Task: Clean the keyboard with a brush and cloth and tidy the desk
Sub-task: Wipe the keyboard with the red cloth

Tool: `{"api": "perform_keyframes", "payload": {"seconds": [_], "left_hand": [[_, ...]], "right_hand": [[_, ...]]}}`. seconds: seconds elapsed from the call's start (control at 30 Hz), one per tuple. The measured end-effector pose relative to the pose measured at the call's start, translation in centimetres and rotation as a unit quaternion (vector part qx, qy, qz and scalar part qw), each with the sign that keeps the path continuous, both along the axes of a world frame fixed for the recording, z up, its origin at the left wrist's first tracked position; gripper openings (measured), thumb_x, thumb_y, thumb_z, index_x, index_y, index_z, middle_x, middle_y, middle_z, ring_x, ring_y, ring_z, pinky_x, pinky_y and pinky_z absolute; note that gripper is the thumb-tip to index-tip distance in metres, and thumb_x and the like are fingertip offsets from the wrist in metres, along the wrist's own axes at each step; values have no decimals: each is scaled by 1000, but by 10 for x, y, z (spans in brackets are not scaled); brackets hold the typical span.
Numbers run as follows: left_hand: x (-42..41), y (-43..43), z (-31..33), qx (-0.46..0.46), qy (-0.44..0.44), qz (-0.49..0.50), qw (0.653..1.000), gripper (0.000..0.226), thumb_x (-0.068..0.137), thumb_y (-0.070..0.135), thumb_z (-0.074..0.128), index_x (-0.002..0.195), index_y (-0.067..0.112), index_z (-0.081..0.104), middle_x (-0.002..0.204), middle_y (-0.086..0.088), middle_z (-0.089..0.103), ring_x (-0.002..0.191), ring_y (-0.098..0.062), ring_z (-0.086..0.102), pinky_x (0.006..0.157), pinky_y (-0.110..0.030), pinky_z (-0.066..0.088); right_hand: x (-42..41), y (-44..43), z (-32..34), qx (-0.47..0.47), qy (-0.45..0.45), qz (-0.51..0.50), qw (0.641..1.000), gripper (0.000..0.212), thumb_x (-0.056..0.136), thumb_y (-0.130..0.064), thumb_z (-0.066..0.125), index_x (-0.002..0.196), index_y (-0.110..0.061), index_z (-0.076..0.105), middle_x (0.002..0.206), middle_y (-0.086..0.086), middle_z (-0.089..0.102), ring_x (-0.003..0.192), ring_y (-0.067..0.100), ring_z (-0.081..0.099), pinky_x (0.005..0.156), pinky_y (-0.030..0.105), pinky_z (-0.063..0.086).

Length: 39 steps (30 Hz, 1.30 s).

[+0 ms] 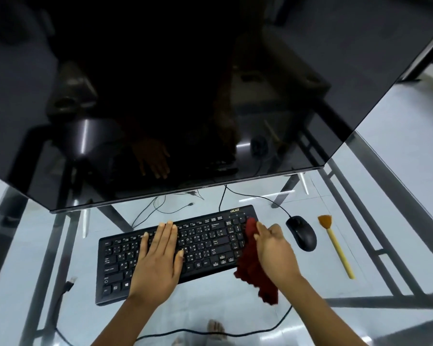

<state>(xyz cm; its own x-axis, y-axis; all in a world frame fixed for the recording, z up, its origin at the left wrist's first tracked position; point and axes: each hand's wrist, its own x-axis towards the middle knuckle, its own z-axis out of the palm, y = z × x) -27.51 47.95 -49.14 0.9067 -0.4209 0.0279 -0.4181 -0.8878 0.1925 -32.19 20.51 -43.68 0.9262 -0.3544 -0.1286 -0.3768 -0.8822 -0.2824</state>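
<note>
Two hands are shown from above, the left hand (158, 255) and the right hand (273, 248). Each is joined to a slim forearm that is bare as far as the bottom edge of the view. Long, slender fingers with short, plain nails are seen. Through the glass counter (210, 295) a bare foot (215, 325) is visible, and the toes of a second foot (178, 342) are cut off by the frame. A grey patch of fabric (214, 342) beside them cannot be identified.

Matt black plastic makes up the keyboard (210, 240). At its three o'clock end is a dark red cloth (253, 273), soft and nubbly. Farther toward three o'clock are a smooth black plastic mouse (301, 233) and a brush (338, 250) with a pale, wooden-looking handle. At twelve o'clock the monitor (160, 96) is glossy and mirror-like. The desk (235, 313) is clear glass on metal bars.
</note>
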Motion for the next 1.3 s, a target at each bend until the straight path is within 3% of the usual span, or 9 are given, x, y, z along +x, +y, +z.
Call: {"api": "perform_keyframes", "payload": {"seconds": [0.17,0.33,0.5,0.6,0.8,0.97,1.13,1.23,1.3], "left_hand": [[-1,1,0,0,0,0,1000,60,101,42,17,152,12,19,161,-2,16,150,-15,5,118,-47,8],[-1,2,-4,-3,-13,2,1000,60,101,43,18,153,11,19,161,-2,16,149,-15,7,119,-45,5],[-1,0,-4,3,-15,2,1000,60,101,43,17,152,10,22,160,-3,18,149,-17,10,119,-46,6],[0,0,-3,5,-13,4,1000,61,101,43,16,152,10,22,160,-3,19,149,-17,9,119,-46,7],[-1,0,-1,4,-14,6,1000,60,101,43,18,151,10,23,160,-3,19,149,-17,10,118,-47,11],[-1,-1,-2,9,-16,10,1000,60,101,43,17,152,11,22,160,-3,17,149,-16,8,118,-48,12],[0,-4,4,4,-9,4,1000,61,101,43,19,151,9,26,159,-5,21,149,-18,13,117,-49,14],[-1,-4,5,4,-10,6,1000,61,101,42,20,151,9,27,159,-4,22,149,-17,13,117,-47,12],[-1,-3,6,8,-11,13,1000,60,101,42,20,151,9,28,159,-4,22,149,-17,13,117,-47,11]], "right_hand": [[8,29,3,130,3,114,985,35,101,-38,29,127,-29,51,89,-20,45,71,-5,51,54,4,41],[55,-11,0,27,4,-24,999,30,104,-23,34,124,-16,53,109,-3,51,88,25,61,70,24,46],[33,31,4,74,-53,215,972,41,98,-48,31,125,-30,56,107,-18,54,98,2,53,86,22,43],[57,4,1,42,-64,70,995,35,97,-43,34,114,-27,61,77,-19,46,79,-2,54,67,21,40],[54,32,-7,35,18,176,984,34,101,-32,33,128,-22,51,101,-6,44,90,24,57,75,30,48],[79,-6,2,64,27,-65,995,25,100,-23,41,114,-18,60,106,7,53,78,24,58,79,34,54],[18,69,22,136,37,230,963,33,99,-46,40,124,-28,51,110,5,60,92,24,61,78,34,51],[20,51,22,31,33,248,968,39,95,-63,38,109,-27,46,89,8,68,68,18,69,57,27,52],[30,34,19,23,24,180,983,35,101,-52,35,116,-23,48,101,8,65,81,22,70,71,29,55]]}}
